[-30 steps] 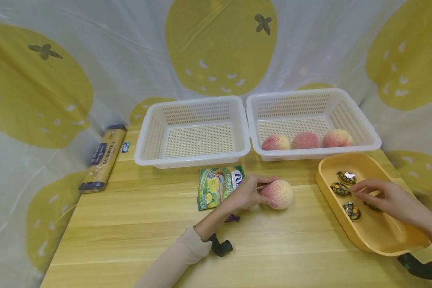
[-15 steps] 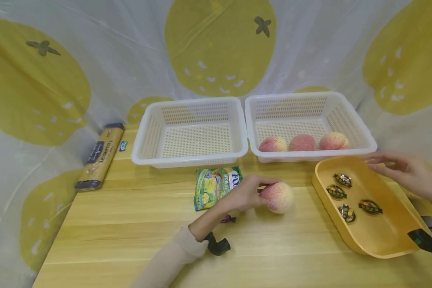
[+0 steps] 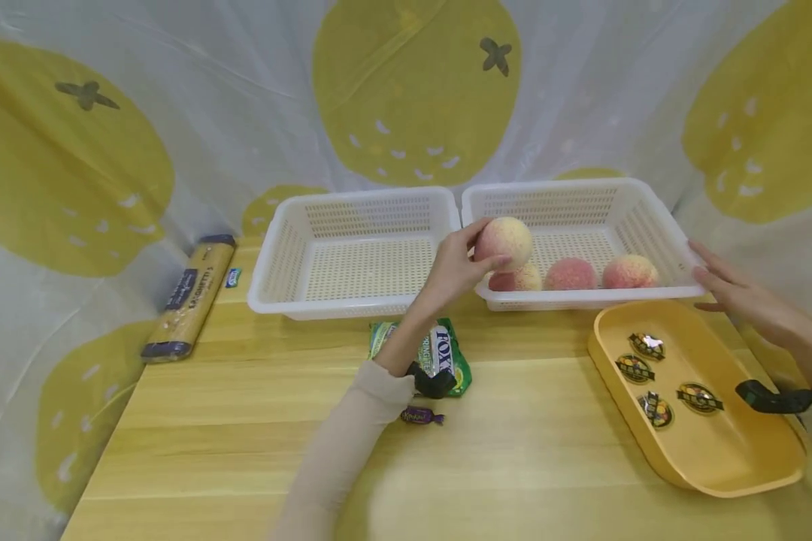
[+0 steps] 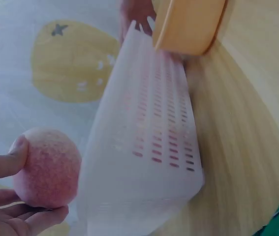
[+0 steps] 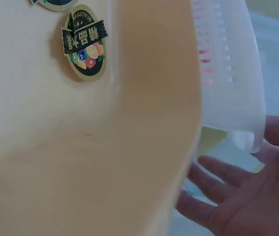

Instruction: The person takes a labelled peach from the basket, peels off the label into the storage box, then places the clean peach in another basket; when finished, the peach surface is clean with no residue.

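Note:
My left hand (image 3: 452, 263) holds a peach (image 3: 505, 244), pale yellow and pink, above the front left part of the right white basket (image 3: 582, 297). Thumb and fingers pinch that peach at its side in the left wrist view, next to the basket's wall (image 4: 134, 147). Along the basket's front lie a partly hidden peach (image 3: 529, 279), a pinkish peach (image 3: 570, 275) and a yellow-red peach (image 3: 629, 272). My right hand (image 3: 751, 297) touches the basket's right end with fairly straight fingers. In the right wrist view, its thumb and fingers are at the basket corner (image 5: 245, 140).
A second white basket (image 3: 359, 304) stands at left. The yellow tray (image 3: 731, 466) at right holds several oval fruit stickers (image 3: 699, 398). A green Fox's bag (image 3: 443, 353), a purple wrapped candy (image 3: 422, 415), a spaghetti pack (image 3: 189, 300) and a small blue-green packet (image 3: 233, 278) lie on the table.
My left hand has lifted the peach off the table, up to above the right basket. My right hand has moved from over the tray's stickers to the basket's right end.

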A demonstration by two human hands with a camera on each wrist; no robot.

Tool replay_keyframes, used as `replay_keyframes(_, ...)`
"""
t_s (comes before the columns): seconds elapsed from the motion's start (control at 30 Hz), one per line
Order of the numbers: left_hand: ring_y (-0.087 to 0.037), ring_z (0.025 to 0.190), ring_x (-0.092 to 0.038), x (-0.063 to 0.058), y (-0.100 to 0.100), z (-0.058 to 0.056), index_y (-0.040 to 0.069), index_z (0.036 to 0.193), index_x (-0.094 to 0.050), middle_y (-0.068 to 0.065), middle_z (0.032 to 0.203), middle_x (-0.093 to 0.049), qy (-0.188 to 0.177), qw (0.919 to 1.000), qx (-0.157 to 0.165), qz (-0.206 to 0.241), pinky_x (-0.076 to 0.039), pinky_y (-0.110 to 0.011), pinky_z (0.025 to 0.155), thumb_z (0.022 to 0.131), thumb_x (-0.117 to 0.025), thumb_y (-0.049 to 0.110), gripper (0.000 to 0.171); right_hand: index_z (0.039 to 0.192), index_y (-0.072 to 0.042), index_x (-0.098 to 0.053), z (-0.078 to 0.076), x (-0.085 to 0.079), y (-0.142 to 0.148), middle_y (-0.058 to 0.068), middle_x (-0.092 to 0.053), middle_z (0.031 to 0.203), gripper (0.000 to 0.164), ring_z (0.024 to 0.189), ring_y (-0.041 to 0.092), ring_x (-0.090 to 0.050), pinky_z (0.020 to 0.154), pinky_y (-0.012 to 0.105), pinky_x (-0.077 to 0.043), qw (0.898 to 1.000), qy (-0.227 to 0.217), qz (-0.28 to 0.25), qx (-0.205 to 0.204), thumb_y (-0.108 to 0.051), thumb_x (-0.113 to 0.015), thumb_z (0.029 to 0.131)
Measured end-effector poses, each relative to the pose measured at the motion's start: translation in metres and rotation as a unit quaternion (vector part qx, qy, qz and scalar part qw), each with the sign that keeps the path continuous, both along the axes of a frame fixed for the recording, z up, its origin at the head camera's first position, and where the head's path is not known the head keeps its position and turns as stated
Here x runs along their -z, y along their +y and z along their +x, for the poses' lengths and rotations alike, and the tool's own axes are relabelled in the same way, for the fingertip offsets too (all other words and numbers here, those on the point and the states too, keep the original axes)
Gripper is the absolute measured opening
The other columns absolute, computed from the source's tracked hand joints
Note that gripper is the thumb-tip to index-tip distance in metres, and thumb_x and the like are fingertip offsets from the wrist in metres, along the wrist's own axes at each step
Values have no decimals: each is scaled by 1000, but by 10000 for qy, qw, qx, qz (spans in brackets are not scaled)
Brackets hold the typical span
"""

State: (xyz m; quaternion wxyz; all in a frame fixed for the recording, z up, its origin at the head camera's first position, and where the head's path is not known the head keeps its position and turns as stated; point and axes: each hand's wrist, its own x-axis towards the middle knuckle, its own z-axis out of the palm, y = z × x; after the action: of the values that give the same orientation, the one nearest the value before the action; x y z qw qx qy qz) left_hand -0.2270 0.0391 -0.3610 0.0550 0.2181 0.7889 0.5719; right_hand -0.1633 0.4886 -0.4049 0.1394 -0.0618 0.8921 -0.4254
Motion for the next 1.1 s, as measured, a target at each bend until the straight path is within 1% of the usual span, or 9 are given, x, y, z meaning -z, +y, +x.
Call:
replay_keyframes(0.07,-25,137,-58,4,10,-12,6,153,-50,-13,152,-58,108,9995,-281,-103,-53,-35,110,94,-77,12,65,166,-30,11,-2,7,3,-2,-12,173,61,112,-24,-50,82,11,-52,9981,47,-603,-137,-24,-22,116)
replay_keyframes(0.13,-24,137,-58,8,19,-23,10,154,-50,-10,154,-56,197,9987,-403,-251,-51,-34,110,94,-76,12,66,166,-29,11,-3,12,5,-7,-13,172,60,112,-19,-55,83,13,-53,9944,49,-1029,-223,-22,-20,115)
replay_keyframes(0.3,-22,127,-62,16,41,-44,8,153,-51,-9,154,-55,397,9976,-100,-564,-53,-27,101,93,-76,8,64,166,-31,9,-4,15,6,-5,0,175,59,115,-20,-54,83,11,-51,9888,32,-1482,-192,-21,-18,115)
replay_keyframes(0.53,-24,147,-48,22,55,-51,6,155,-47,-10,156,-54,420,9905,-89,-1309,-42,-36,119,97,-72,10,63,167,-30,3,-4,13,2,-9,-5,175,58,117,-20,-53,84,10,-50,9849,87,-1721,-154,-20,-20,115)
replay_keyframes(0.8,-24,146,-47,19,56,-59,7,162,-32,-12,158,-50,252,9727,129,-2302,-41,-34,120,105,-59,12,63,168,-27,1,-9,14,-1,-7,-4,176,58,117,-21,-52,86,9,-51,9879,298,-1520,-119,-20,-21,115)
replay_keyframes(0.9,-21,129,-60,20,61,-56,7,156,-44,-11,146,-61,400,9525,-26,-3020,-51,-29,105,106,-54,5,51,168,-25,1,-10,13,-1,-6,-4,176,57,117,-21,-52,86,9,-51,9879,342,-1509,-117,-20,-22,115)
replay_keyframes(1.0,-20,109,-67,24,68,-51,10,136,-61,-8,125,-71,752,9209,-114,-3823,-56,-30,89,107,-52,6,31,168,-26,1,-10,13,-1,-8,-4,175,57,116,-21,-52,85,8,-51,9892,352,-1418,-87,-20,-22,115)
replay_keyframes(1.07,-20,106,-69,28,72,-48,12,123,-66,-6,116,-73,1046,9009,-149,-4210,-58,-31,87,108,-50,10,22,168,-27,0,-10,13,-1,-10,-4,174,57,115,-22,-52,85,8,-51,9905,364,-1321,-56,-21,-21,115)
replay_keyframes(1.1,-21,105,-70,30,73,-47,13,121,-67,-6,115,-73,1111,8975,-159,-4265,-58,-32,86,108,-50,12,21,167,-28,1,-10,14,-2,-11,-3,174,57,115,-23,-51,85,7,-50,9916,387,-1235,-84,-21,-21,115)
